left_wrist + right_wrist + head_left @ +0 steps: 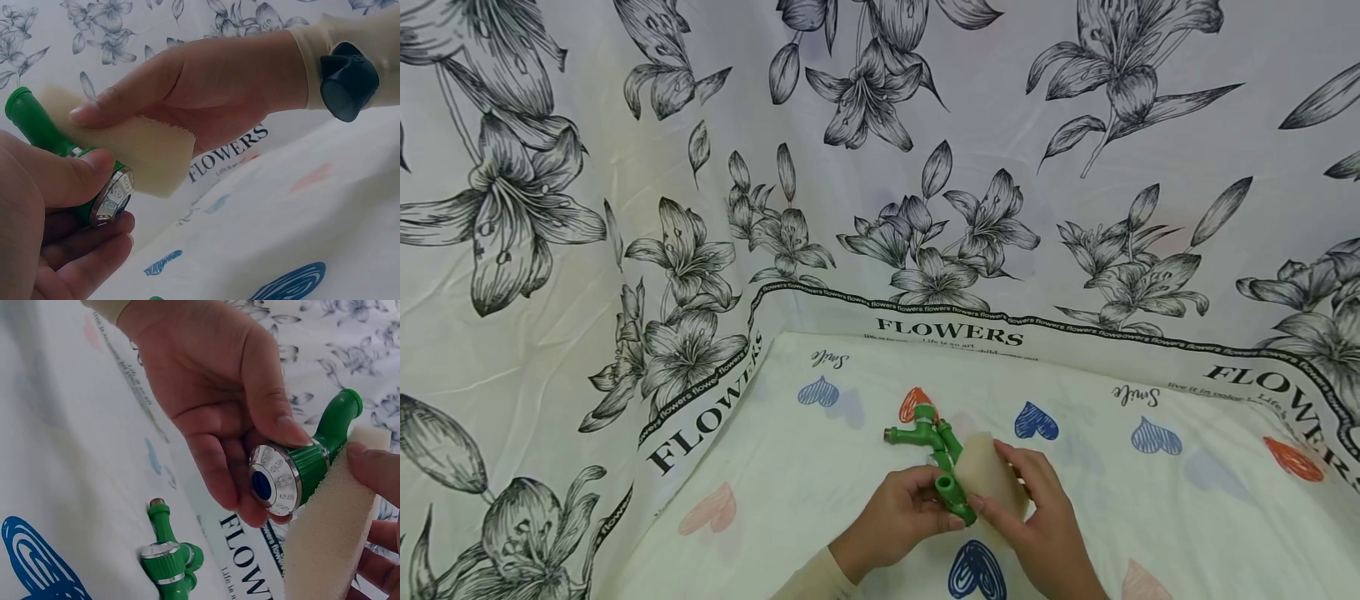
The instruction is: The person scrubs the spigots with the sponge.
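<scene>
In the head view my left hand (898, 512) holds a green plastic tap (953, 493) between thumb and fingers. The right wrist view shows this tap's ribbed body, silver-rimmed knob (275, 481) with a blue centre, and curved spout (340, 419). My right hand (1041, 517) grips a thick beige sponge (983, 462), thumb on the near side and fingers behind. In the left wrist view the sponge (150, 153) lies right against the tap; part of the tap is hidden behind thumb and sponge.
Beyond the hands, more green tap pieces (919, 432) lie on the white cloth (790, 517) printed with hearts; whether they are one tap or two is hard to tell. Flower-printed fabric (925, 208) rises behind and at the left.
</scene>
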A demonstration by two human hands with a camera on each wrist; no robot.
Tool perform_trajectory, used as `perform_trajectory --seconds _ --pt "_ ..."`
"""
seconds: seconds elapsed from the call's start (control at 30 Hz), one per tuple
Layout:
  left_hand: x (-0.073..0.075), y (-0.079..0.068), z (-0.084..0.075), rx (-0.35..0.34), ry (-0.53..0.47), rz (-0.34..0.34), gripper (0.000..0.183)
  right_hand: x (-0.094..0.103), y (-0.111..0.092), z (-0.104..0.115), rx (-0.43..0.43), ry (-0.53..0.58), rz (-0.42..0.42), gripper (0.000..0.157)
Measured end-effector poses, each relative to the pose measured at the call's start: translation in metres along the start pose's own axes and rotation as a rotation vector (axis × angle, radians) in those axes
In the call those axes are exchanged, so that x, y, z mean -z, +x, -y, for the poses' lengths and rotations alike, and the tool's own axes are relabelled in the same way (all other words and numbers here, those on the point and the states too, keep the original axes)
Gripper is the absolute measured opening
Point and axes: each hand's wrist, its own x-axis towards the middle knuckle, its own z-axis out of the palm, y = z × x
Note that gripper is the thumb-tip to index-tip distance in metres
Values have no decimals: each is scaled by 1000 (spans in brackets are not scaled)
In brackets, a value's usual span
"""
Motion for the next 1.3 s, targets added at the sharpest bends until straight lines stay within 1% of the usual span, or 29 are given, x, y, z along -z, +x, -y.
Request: perform_trajectory --seconds 0.1,0.23,0.33,0.47,0.57,0.73,0.83,0.97,1.03,1.13,1.2,1.3 --pt "1 -1 0 -5 0 7 33 0 2 -4 -25 -14 -26 70" --pt "2 -1 1 1 -13 24 31 -1 3 -8 -93 -5 -42 70" --pt "2 -2 2 4 -11 8 31 -3 1 -6 -136 13 -9 69" --pt "2 -1 4 11 -2 -17 31 -6 -5 3 -162 42 31 69" --pt "3 0 4 14 9 -25 31 -6 -10 11 -146 78 58 67" --pt "5 2 3 20 27 -67 32 -3 -16 19 -15 105 85 66" --pt "5 3 2 39 26 -84 31 -3 -17 21 16 115 83 65" --pt "5 2 1 70 10 -96 31 -4 -16 21 -17 123 92 66" --pt "5 1 1 72 2 -94 32 -4 -16 20 -41 117 92 68" --pt "2 -1 0 53 -9 -73 32 -3 -13 21 -69 97 77 68" --pt "1 -1 -1 31 -13 -50 33 -2 -12 21 -105 77 64 68" --pt "-1 -2 -2 9 -14 -23 35 0 -10 20 -122 43 44 68"
